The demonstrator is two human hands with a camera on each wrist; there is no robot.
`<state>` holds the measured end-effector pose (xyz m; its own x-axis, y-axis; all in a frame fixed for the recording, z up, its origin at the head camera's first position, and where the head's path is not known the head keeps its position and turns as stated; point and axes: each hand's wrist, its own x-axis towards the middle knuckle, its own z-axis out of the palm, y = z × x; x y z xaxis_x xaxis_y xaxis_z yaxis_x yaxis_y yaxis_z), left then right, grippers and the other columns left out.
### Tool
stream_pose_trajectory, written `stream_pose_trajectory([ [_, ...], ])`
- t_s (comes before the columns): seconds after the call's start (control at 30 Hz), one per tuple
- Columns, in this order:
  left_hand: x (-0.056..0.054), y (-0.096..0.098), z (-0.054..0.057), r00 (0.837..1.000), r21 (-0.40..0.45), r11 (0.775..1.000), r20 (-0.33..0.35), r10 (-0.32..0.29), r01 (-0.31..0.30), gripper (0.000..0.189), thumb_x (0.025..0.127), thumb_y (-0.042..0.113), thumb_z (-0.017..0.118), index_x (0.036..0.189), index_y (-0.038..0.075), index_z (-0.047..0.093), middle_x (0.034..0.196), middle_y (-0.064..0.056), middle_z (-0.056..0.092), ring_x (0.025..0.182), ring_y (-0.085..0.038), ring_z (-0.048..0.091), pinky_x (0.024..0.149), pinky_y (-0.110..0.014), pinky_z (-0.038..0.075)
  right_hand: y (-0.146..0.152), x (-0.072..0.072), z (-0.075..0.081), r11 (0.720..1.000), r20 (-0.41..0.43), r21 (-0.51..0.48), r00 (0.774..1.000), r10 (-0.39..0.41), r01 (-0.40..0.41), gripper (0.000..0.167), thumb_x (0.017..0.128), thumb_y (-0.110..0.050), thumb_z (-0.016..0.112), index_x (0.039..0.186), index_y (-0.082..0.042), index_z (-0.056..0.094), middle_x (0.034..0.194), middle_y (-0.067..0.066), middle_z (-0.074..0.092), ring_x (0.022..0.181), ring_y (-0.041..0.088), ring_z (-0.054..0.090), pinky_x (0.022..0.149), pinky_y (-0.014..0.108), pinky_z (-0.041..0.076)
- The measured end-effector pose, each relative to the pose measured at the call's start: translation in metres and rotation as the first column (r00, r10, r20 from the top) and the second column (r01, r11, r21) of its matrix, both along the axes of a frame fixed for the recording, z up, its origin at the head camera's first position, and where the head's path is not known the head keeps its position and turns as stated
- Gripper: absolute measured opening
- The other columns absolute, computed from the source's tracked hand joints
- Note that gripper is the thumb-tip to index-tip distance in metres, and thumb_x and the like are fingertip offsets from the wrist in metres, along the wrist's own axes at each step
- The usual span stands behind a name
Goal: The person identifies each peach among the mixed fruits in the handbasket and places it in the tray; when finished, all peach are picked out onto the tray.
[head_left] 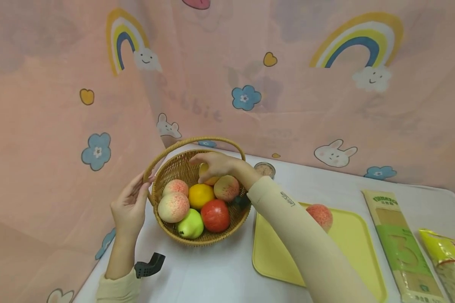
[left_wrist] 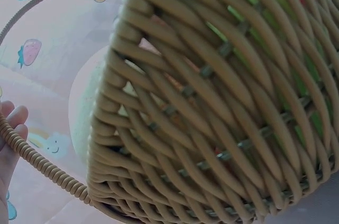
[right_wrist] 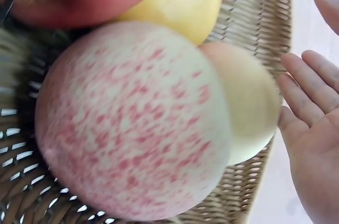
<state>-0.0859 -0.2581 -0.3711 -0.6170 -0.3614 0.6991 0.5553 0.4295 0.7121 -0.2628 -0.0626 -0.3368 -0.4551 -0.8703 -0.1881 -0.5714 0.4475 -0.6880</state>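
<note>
A wicker basket [head_left: 202, 243] with an arched handle [head_left: 212, 138] holds fruit. My left hand [head_left: 130, 206] grips the handle near its left base, fingers [left_wrist: 18, 115] behind the cane. Inside the basket's far side, my right hand [head_left: 217, 163] is spread with thumb and fingers apart. It partly covers a yellow fruit [head_left: 204, 169], pale in the right wrist view, where the fingertips are right at its edge. Around it lie a lemon [head_left: 201, 196], a red apple [head_left: 216, 215], a green pear [head_left: 191, 224] and several peaches [head_left: 173, 207].
Right of the basket, a yellow tray [head_left: 277, 261] carries one peach [head_left: 320, 216], partly behind the right sleeve. A noodle pack [head_left: 400, 248] and a yellow bag [head_left: 449, 252] lie farther right. A small round container [head_left: 264, 169] stands behind. Patterned pink cloth [head_left: 288, 105] hangs around the table.
</note>
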Motion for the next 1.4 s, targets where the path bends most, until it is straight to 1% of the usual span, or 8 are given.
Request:
stream_pose_trajectory([
  [0.3,0.0,-0.001,0.002,1.0,0.003,1.0,-0.02,-0.021,0.021,0.032,0.085,-0.017,0.057,0.116,-0.012,0.062,0.104,0.009,0.069,0.099,-0.006,0.067,0.089,-0.018,0.054,0.0,-0.006,-0.007,0.993,-0.001,0.112,0.999,-0.036,0.036,0.064,0.083,-0.011,0.069,0.142,-0.014,0.044,0.145,0.005,0.043,0.123,0.02,0.044,0.106,0.035,0.041],
  [0.57,0.0,-0.001,0.003,0.999,0.007,0.999,-0.042,-0.034,0.035,0.032,0.084,-0.018,0.057,0.115,-0.013,0.061,0.103,0.005,0.07,0.098,-0.008,0.068,0.088,-0.018,0.055,-0.002,-0.007,-0.008,0.984,-0.002,0.163,0.997,-0.071,0.07,0.067,0.082,-0.007,0.067,0.143,-0.017,0.042,0.144,0.004,0.043,0.113,0.021,0.047,0.094,0.033,0.045],
  [0.7,0.0,-0.001,0.001,0.999,0.012,0.999,-0.033,-0.037,0.037,0.032,0.085,-0.017,0.057,0.116,-0.012,0.061,0.103,0.005,0.07,0.099,-0.01,0.068,0.089,-0.019,0.054,-0.002,-0.008,-0.011,0.976,-0.041,0.201,0.996,-0.077,0.084,0.069,0.082,-0.005,0.066,0.144,-0.017,0.04,0.144,0.004,0.042,0.115,0.021,0.047,0.097,0.034,0.045],
  [0.8,0.0,-0.001,0.0,0.999,0.012,0.999,-0.026,-0.035,0.035,0.032,0.085,-0.017,0.057,0.116,-0.011,0.062,0.103,0.005,0.07,0.099,-0.01,0.068,0.089,-0.019,0.054,-0.002,-0.009,-0.013,0.969,-0.085,0.222,0.992,-0.095,0.112,0.071,0.081,-0.005,0.068,0.145,-0.016,0.039,0.146,0.004,0.042,0.122,0.022,0.045,0.104,0.037,0.042],
  [0.97,0.001,0.001,0.001,0.999,0.005,1.0,-0.018,-0.029,0.029,0.032,0.085,-0.016,0.058,0.116,-0.01,0.062,0.102,-0.021,0.069,0.099,-0.008,0.068,0.088,-0.02,0.054,-0.001,-0.011,-0.015,0.955,-0.144,0.248,0.981,-0.129,0.162,0.072,0.081,-0.009,0.072,0.144,-0.015,0.04,0.144,0.007,0.044,0.127,0.026,0.043,0.106,0.041,0.042],
  [1.07,0.001,0.001,0.002,0.999,0.002,1.0,-0.02,-0.029,0.029,0.032,0.085,-0.016,0.058,0.116,-0.011,0.062,0.101,-0.029,0.067,0.099,-0.007,0.068,0.088,-0.02,0.054,-0.002,-0.011,-0.016,0.953,-0.147,0.253,0.98,-0.131,0.165,0.072,0.08,-0.009,0.072,0.144,-0.015,0.039,0.141,0.008,0.046,0.124,0.027,0.045,0.102,0.041,0.044],
  [1.17,0.001,0.001,0.002,0.999,-0.004,0.999,-0.026,-0.033,0.033,0.032,0.085,-0.016,0.058,0.116,-0.011,0.062,0.102,-0.023,0.069,0.099,-0.007,0.068,0.088,-0.019,0.054,-0.002,-0.012,-0.017,0.955,-0.148,0.247,0.981,-0.129,0.163,0.072,0.08,-0.009,0.072,0.144,-0.014,0.04,0.141,0.009,0.047,0.122,0.027,0.046,0.101,0.041,0.045],
  [1.4,0.001,0.001,0.001,0.999,-0.02,0.999,-0.024,-0.043,0.042,0.032,0.085,-0.016,0.058,0.116,-0.011,0.062,0.105,0.005,0.069,0.099,-0.008,0.068,0.085,-0.016,0.055,-0.002,-0.014,-0.019,0.966,-0.201,0.222,0.975,-0.091,0.136,0.07,0.077,-0.011,0.075,0.14,-0.009,0.043,0.141,0.01,0.044,0.119,0.026,0.047,0.099,0.039,0.047],
])
